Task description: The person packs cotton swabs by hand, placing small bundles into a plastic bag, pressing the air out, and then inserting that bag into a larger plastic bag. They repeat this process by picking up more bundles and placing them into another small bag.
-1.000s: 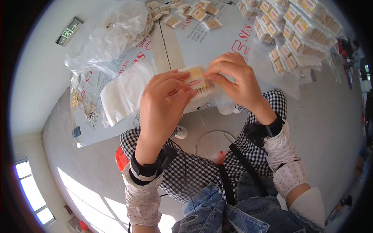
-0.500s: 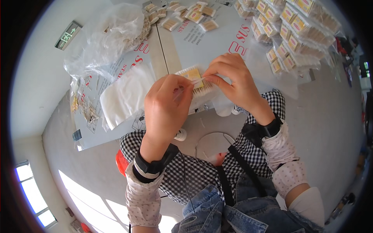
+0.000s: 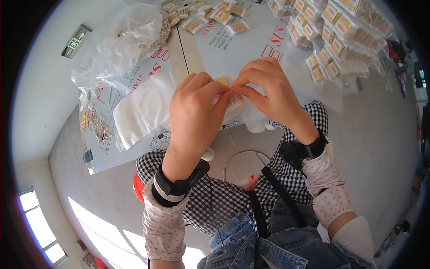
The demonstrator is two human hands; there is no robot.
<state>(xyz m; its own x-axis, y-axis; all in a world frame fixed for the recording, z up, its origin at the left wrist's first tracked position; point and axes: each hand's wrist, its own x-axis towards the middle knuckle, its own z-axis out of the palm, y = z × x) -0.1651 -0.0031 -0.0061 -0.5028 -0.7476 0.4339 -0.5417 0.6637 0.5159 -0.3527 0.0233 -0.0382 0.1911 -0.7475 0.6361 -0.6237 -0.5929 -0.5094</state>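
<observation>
My left hand [image 3: 195, 112] and my right hand [image 3: 273, 94] meet fingertip to fingertip over the near edge of the table. Both pinch a bit of clear plastic film, mostly hidden by the fingers. Just beneath them lies a pack of cotton swabs [image 3: 235, 101] with a yellow label, partly covered by my hands. Left of my left hand is a flat stack of clear plastic bags [image 3: 144, 112].
Bagged cotton swab packs [image 3: 336, 38] are piled at the far right. Small bundles of swabs [image 3: 222, 15] lie at the back, beside a big clear bag [image 3: 130, 40] of swabs. Loose swabs [image 3: 101, 129] are scattered at the table's [image 3: 107, 163] left end.
My hands have drawn together, so the fingertips now meet where a strip of clear film stretched between them. My left hand has shifted right and covers more of the swab pack.
</observation>
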